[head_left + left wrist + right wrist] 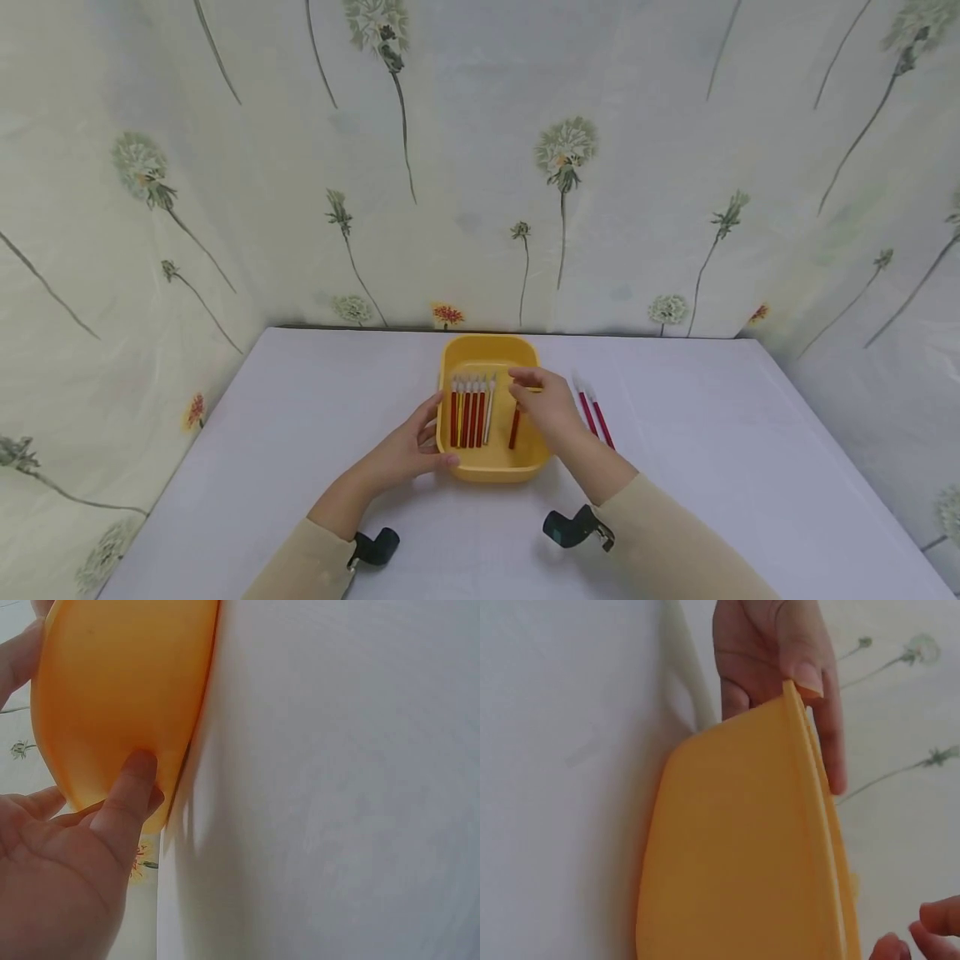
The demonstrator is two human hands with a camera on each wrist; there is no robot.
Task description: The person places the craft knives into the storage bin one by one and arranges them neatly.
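A yellow plastic tray (495, 475) sits on the table, with a row of several slim paintbrushes (468, 417) inside at its left, red, yellow and white in the handle with pale tips. My left hand (412, 446) grips the tray's near left corner, its thumb over the rim and the fingers against the outer wall (112, 697). Over the tray's right side is my right hand (551, 408), thumb and index fingertips slightly apart. Just below them a red paintbrush (514, 429) slants in the tray, its upper end hidden by the hand. Right fingertips (937, 915) also show beside the tray.
Two more red paintbrushes (592, 412) lie on the white table (712, 467), right of the tray and close to my right forearm. A flower-printed cloth (480, 167) hangs behind the table and at both sides.
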